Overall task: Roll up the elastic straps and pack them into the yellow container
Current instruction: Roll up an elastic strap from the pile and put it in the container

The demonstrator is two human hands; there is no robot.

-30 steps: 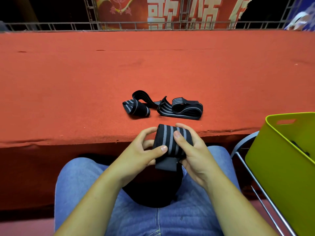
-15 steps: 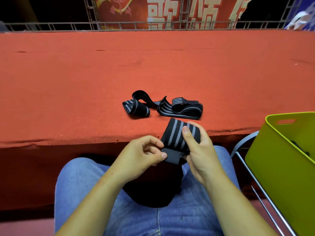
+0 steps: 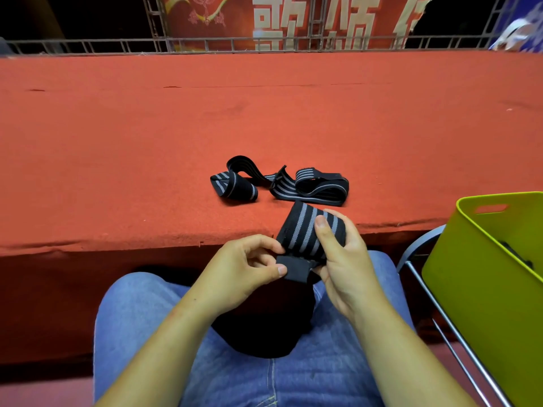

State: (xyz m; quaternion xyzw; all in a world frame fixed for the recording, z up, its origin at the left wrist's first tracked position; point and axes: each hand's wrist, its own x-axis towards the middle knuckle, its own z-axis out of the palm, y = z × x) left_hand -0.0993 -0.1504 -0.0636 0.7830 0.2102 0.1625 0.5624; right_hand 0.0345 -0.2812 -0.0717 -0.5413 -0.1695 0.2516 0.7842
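Strap roll (image 3: pixel 305 230) is up in both hands over the lap, just on the near side of the surface (image 3: pixel 147 142) edge. It's black with grey stripes and looks mostly wound up. Right hand (image 3: pixel 346 265) is curled round the roll, thumb lying across the striped face, fingers tucked behind it. Left hand (image 3: pixel 244 268) pinches the plain black end tab (image 3: pixel 293 268) between thumb and fingers, right at the bottom of the roll, so the two hands sit close together on the same strap.

Just beyond the hands, on the red felt, there's a folded strap (image 3: pixel 233 186) out past the left hand and a looped strap (image 3: pixel 311 186) out past the right hand's fingertips. A bit of band runs between them, and I can't tell if they're joined or just overlapping.

Yellow container (image 3: pixel 484 289) sits off to the right of the right hand, apart from it, next to a metal frame (image 3: pixel 440 312). There's something dark (image 3: pixel 517 254) inside, too hidden to say what. Blue jeans (image 3: pixel 141 318) are under the forearms.
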